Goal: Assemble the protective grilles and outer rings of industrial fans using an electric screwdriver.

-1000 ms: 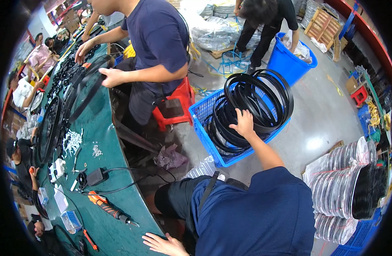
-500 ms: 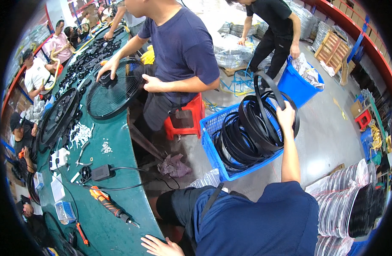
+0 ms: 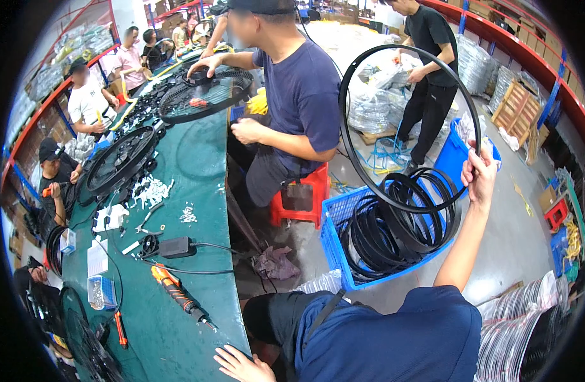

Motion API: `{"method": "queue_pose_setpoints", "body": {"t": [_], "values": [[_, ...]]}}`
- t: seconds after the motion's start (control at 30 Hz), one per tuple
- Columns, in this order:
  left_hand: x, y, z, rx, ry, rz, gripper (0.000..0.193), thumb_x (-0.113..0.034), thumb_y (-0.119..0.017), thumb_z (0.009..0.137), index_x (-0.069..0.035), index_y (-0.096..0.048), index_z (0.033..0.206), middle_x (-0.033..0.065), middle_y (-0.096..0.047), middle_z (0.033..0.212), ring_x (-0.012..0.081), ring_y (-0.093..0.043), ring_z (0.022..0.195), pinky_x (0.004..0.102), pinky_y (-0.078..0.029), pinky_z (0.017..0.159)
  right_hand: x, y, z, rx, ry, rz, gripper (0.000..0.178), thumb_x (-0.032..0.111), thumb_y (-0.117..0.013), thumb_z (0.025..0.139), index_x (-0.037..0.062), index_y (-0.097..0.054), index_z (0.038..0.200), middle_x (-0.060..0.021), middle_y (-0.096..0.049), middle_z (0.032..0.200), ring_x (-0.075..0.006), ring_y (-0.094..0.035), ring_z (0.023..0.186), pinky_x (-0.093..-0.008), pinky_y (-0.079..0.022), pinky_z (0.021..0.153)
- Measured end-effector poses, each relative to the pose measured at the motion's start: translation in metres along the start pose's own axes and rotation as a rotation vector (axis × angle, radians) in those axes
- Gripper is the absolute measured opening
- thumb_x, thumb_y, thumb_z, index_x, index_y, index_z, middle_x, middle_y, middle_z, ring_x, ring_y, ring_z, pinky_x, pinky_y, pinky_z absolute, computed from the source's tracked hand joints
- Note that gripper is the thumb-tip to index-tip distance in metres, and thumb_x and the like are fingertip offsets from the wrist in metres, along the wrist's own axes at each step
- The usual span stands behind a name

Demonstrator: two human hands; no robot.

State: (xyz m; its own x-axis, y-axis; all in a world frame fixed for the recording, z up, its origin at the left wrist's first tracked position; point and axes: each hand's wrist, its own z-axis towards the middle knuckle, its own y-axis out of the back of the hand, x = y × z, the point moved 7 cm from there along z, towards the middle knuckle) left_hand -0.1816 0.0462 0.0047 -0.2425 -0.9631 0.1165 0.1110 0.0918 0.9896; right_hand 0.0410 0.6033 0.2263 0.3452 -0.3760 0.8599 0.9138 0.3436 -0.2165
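Note:
My right hand (image 3: 480, 175) is closed on the lower right edge of a thin black ring (image 3: 344, 108), held up nearly upright. Below it stands a blue plastic crate (image 3: 334, 248) with several similar black rings (image 3: 375, 245) piled inside. My left hand (image 3: 244, 366) lies with fingers spread on the near edge of the green table (image 3: 171, 350), holding nothing. An orange and black electric screwdriver (image 3: 178, 293) rests on the table beyond that hand.
A co-worker (image 3: 302, 95) sits on a red stool (image 3: 305, 200), handling a round black grille (image 3: 206, 95). A black power adapter (image 3: 176, 247), white small parts (image 3: 151, 191) and a blue parts basket (image 3: 101, 293) occupy the table. Wrapped ring stacks (image 3: 518, 337) stand at right.
My right hand has lifted one ring up out of the crate, and it now hangs above the pile. My left hand stays at the table edge. The co-worker's grille is tilted differently.

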Motion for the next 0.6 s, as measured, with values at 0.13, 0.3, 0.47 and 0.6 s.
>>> {"method": "queue_pose_setpoints", "body": {"t": [0.13, 0.3, 0.47, 0.6], "values": [[0.002, 0.006, -0.005, 0.010, 0.029, -0.053, 0.072, -0.033, -0.056, 0.081, 0.000, -0.031, 0.139, 0.0240, -0.028, 0.145, 0.0431, -0.026, 0.133, 0.0536, -0.025, 0.106, -0.001, 0.011, 0.002, 0.056, -0.017, 0.155, 0.032, 0.010, -0.054, 0.090, -0.0044, -0.051, 0.118, -0.0001, -0.040, 0.060, -0.0067, -0.037, 0.042, -0.0191, -0.028, 0.032], [0.002, 0.006, -0.006, -0.029, 0.035, -0.131, 0.072, -0.026, -0.061, 0.077, 0.000, -0.033, 0.138, 0.0245, -0.029, 0.144, 0.0435, -0.025, 0.133, 0.0539, -0.024, 0.106, 0.012, 0.014, 0.005, 0.258, 0.011, 0.400, 0.034, 0.015, -0.042, 0.097, -0.0049, -0.044, 0.125, -0.0005, -0.035, 0.063, -0.0069, -0.032, 0.043, -0.0186, -0.028, 0.034], [0.008, 0.001, -0.008, -0.056, 0.038, -0.166, 0.072, -0.033, -0.061, 0.078, 0.000, -0.036, 0.137, 0.0253, -0.032, 0.142, 0.0448, -0.028, 0.131, 0.0551, -0.024, 0.105, -0.021, -0.025, 0.010, 0.536, -0.179, 0.811, 0.037, 0.020, -0.041, 0.098, -0.0018, -0.044, 0.127, -0.0014, -0.035, 0.066, -0.0090, -0.034, 0.049, -0.0215, -0.030, 0.037], [0.018, -0.001, 0.007, 0.038, 0.113, -0.508, 0.068, -0.042, -0.062, 0.081, 0.001, -0.046, 0.130, 0.0277, -0.044, 0.132, 0.0468, -0.031, 0.128, 0.0546, -0.026, 0.104, -0.057, -0.089, -0.002, 0.698, -0.357, 1.051, 0.038, 0.025, -0.041, 0.098, 0.0000, -0.046, 0.125, -0.0015, -0.036, 0.065, -0.0096, -0.034, 0.048, -0.0234, -0.031, 0.039]]}}
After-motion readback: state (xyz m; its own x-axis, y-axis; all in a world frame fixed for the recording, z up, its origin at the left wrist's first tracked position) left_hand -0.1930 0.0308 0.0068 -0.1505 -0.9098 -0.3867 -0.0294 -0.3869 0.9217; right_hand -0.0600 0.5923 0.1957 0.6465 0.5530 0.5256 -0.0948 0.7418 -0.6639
